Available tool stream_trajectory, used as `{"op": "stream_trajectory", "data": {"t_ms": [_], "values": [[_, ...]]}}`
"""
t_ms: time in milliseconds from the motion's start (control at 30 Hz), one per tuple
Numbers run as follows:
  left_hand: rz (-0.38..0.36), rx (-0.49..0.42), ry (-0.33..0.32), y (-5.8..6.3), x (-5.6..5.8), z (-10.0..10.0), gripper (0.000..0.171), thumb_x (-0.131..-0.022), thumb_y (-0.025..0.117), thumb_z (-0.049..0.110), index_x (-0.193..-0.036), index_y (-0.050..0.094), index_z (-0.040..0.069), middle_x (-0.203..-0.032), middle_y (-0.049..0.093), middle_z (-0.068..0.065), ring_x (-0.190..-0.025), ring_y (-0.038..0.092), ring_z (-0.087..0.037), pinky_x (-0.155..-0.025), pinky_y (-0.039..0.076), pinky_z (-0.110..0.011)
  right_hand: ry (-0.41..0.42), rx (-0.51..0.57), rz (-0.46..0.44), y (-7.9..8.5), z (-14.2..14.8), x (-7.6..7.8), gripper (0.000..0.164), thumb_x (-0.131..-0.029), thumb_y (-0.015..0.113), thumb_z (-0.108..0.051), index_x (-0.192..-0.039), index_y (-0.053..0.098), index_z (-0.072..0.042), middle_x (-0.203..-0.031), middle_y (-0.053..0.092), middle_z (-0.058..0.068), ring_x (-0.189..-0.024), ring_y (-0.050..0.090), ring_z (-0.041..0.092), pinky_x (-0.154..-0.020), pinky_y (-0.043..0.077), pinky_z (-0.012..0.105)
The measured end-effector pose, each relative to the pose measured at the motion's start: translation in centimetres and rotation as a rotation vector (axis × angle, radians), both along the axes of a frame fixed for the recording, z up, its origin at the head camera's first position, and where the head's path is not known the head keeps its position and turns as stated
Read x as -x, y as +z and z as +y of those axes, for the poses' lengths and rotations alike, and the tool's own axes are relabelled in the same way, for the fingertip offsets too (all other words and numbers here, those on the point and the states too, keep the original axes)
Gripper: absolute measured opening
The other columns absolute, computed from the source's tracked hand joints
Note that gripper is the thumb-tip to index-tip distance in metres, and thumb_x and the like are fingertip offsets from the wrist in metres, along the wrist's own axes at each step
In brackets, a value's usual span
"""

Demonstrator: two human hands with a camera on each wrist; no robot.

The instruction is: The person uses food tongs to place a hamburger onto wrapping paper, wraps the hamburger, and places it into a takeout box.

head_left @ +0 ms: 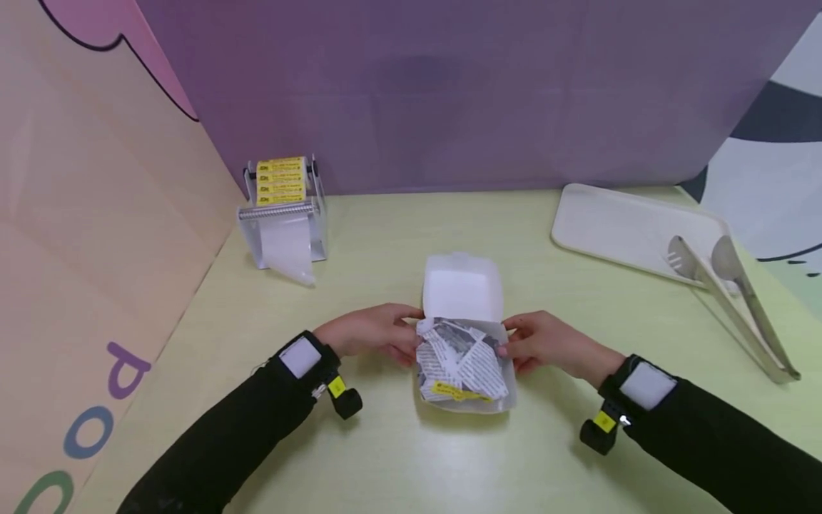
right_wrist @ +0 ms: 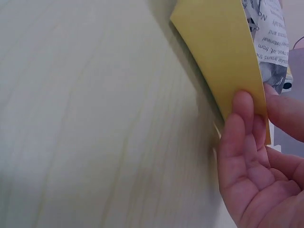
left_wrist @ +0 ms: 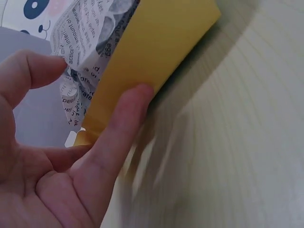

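A small takeaway burger box (head_left: 464, 287), white inside and yellow outside, stands on the table with its lid folded back. A bundle wrapped in newsprint paper (head_left: 459, 360) fills its base, with a yellow sticker (head_left: 457, 390) along the near side. My left hand (head_left: 379, 333) holds the box's left wall, its thumb at the paper and a finger against the yellow side (left_wrist: 152, 42). On the opposite wall, my right hand (head_left: 546, 346) grips with fingers outside and thumb at the rim, beside the printed paper (right_wrist: 273, 35).
A tape dispenser (head_left: 282, 214) with a roll of yellow labels stands at the back left. Metal tongs (head_left: 748, 314) lean over the edge of a cream tray (head_left: 616, 221) at the back right. A purple wall (head_left: 424, 121) closes off the table's far edge.
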State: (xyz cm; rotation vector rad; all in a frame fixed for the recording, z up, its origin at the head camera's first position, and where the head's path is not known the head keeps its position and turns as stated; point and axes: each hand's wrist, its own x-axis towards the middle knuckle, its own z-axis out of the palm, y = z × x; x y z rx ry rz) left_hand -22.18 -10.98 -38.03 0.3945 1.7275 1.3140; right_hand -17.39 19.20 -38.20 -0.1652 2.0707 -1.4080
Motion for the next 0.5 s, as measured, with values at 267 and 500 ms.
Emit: {"op": "stream_trajectory", "data": {"t_ms": [267, 500], "values": [[-0.079, -0.083, -0.034, -0.1, 0.2, -1.1, 0.071, -0.094, 0.059, 0.009, -0.152, 0.019, -0.003, -0.129, 0.058, -0.02, -0.101, 0.065, -0.024, -0.091, 0.052, -0.04, -0.015, 0.033, 0.012, -0.1, 0.0, -0.2, 0.053, -0.091, 0.067, -0.012, -0.133, 0.046, 0.014, -0.087, 0.066, 0.007, -0.078, 0.064, 0.02, -0.072, 0.057, 0.036], [-0.095, -0.117, -0.037, -0.1, 0.2, -1.4, 0.065, -0.095, 0.06, 0.007, -0.149, 0.024, -0.001, -0.128, 0.058, -0.022, -0.102, 0.065, -0.027, -0.089, 0.053, -0.043, -0.028, 0.052, -0.002, -0.2, 0.1, -0.2, 0.054, -0.091, 0.067, -0.012, -0.132, 0.045, 0.015, -0.091, 0.066, 0.009, -0.083, 0.065, 0.021, -0.075, 0.057, 0.038]]}}
